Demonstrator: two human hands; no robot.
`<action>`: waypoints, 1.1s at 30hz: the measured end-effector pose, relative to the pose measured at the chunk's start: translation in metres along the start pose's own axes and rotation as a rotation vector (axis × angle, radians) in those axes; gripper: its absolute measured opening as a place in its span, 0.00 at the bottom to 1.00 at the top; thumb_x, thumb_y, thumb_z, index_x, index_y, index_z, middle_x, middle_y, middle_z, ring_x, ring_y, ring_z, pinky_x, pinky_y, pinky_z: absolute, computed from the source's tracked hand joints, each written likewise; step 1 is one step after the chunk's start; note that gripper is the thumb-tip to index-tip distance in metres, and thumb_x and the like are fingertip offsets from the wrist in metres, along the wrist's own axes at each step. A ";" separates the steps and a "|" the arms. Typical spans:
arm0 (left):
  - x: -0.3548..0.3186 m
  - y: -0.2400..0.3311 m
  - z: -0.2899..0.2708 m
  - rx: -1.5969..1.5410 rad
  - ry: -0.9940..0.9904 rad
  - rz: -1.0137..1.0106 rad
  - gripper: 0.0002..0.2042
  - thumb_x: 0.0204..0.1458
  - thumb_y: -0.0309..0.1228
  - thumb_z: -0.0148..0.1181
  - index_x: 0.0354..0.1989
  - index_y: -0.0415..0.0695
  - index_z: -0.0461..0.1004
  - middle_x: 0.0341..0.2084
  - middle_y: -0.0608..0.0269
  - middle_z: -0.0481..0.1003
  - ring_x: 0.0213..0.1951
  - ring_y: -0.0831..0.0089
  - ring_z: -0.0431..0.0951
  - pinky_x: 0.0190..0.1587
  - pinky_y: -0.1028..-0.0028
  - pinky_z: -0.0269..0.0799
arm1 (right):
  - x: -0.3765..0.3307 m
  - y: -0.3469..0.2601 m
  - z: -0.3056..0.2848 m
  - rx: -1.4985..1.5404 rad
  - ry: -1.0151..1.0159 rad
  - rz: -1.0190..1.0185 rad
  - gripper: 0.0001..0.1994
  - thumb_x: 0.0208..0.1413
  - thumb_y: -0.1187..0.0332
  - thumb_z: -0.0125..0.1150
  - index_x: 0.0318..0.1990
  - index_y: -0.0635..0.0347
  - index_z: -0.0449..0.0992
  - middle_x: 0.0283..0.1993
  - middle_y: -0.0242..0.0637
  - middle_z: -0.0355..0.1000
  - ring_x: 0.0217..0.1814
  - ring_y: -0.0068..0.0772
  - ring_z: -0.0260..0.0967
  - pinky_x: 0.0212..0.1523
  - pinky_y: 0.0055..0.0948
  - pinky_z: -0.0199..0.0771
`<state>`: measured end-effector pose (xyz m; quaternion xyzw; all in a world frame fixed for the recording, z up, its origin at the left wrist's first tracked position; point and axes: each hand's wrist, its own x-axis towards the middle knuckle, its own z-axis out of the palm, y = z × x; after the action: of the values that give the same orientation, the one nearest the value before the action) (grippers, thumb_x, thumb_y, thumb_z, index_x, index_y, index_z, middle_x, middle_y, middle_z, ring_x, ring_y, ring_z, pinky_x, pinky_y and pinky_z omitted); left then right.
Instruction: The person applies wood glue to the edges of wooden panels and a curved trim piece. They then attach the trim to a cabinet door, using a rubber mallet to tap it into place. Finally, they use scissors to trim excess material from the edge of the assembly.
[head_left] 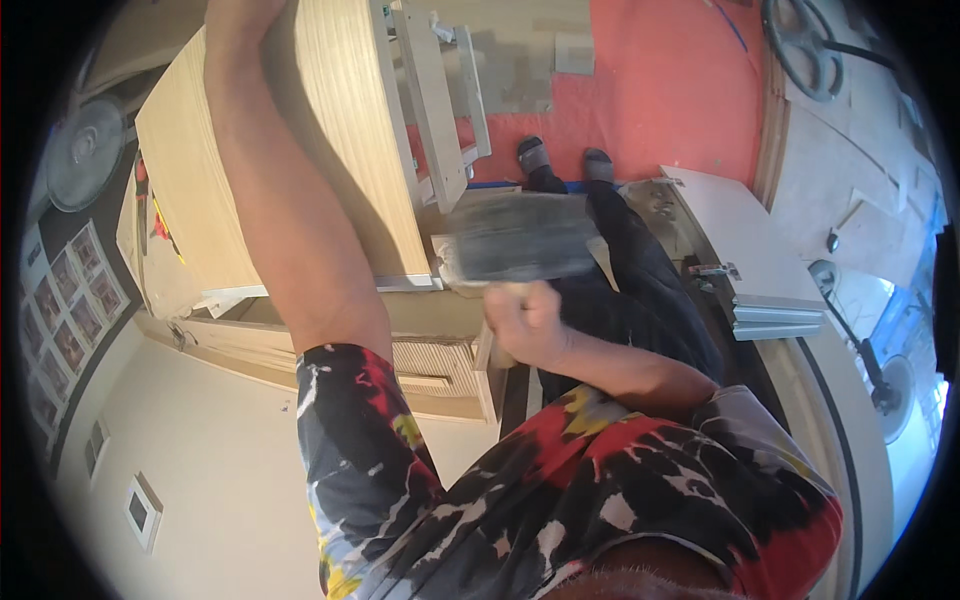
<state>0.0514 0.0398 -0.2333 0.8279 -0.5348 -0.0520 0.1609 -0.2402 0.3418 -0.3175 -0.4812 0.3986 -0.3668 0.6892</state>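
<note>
This looks like a woodworking workshop or a room being fitted with cabinets; the view does not settle which. A large wood-grain panel (pixel 340 150) takes up the left, with narrow pale boards (pixel 430 100) just beyond it and a red-handled tool (pixel 142 185) near its left edge. At right, a white panel (pixel 745 220) has a metal fitting (pixel 712 270) beside it. The far floor (pixel 680 100) shows a broad red area.

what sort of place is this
Probably a woodworking or cabinet-making space, perhaps a room being fitted out: it has a large wood-grain panel, a white panel with a hinge-like metal fitting, and a red floor.
</note>
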 end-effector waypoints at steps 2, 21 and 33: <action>0.007 -0.005 -0.001 0.017 0.008 0.013 0.27 0.61 0.50 0.48 0.40 0.32 0.79 0.38 0.32 0.77 0.47 0.40 0.78 0.53 0.53 0.69 | 0.009 0.000 -0.004 -0.179 -0.095 -0.008 0.09 0.67 0.67 0.54 0.42 0.66 0.70 0.26 0.25 0.68 0.22 0.18 0.64 0.24 0.27 0.66; 0.016 -0.006 -0.001 0.042 -0.074 -0.041 0.30 0.58 0.53 0.48 0.29 0.29 0.75 0.23 0.43 0.74 0.30 0.57 0.73 0.42 0.61 0.70 | 0.022 -0.068 0.006 0.518 -0.040 0.605 0.08 0.70 0.65 0.48 0.43 0.60 0.68 0.24 0.22 0.62 0.24 0.12 0.59 0.24 0.20 0.60; 0.007 0.001 -0.002 0.000 -0.076 -0.076 0.29 0.60 0.52 0.48 0.35 0.32 0.79 0.32 0.38 0.79 0.40 0.45 0.79 0.48 0.59 0.71 | 0.150 -0.079 -0.002 0.506 -0.013 0.448 0.13 0.70 0.62 0.48 0.34 0.60 0.64 0.19 0.26 0.62 0.14 0.16 0.59 0.15 0.23 0.61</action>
<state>0.0540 0.0336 -0.2303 0.8450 -0.5087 -0.0895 0.1386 -0.1899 0.1865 -0.2717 -0.1974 0.3862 -0.2903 0.8530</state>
